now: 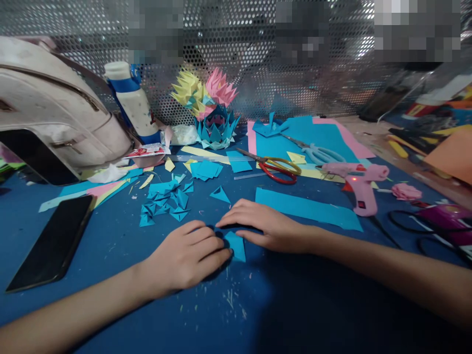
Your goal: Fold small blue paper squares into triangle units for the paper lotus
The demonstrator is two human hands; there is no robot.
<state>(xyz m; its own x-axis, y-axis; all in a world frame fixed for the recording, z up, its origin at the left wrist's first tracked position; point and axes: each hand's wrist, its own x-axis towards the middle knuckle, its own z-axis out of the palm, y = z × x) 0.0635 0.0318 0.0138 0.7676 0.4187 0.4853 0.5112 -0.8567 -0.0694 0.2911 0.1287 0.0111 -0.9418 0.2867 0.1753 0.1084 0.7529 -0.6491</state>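
Note:
A small folded piece of blue paper (236,246) lies on the dark blue table between my hands. My left hand (193,250) rests palm down, its fingers bent and close together, with the fingertips at the paper's left edge. At the paper's upper right is my right hand (260,223), its thumb apart from the fingers and touching the paper's edge. One folded blue triangle (220,194) sits just beyond my fingers. A pile of folded blue pieces (165,199) is to the left of it, with flat blue squares (206,170) behind.
Red-and-yellow scissors (282,167), a blue strip (309,209) and a pink glue gun (363,187) are to the right. Two phones (53,241), a bottle (132,105) and a bag (59,108) stand or lie left. Paper flowers (216,125) are at the back.

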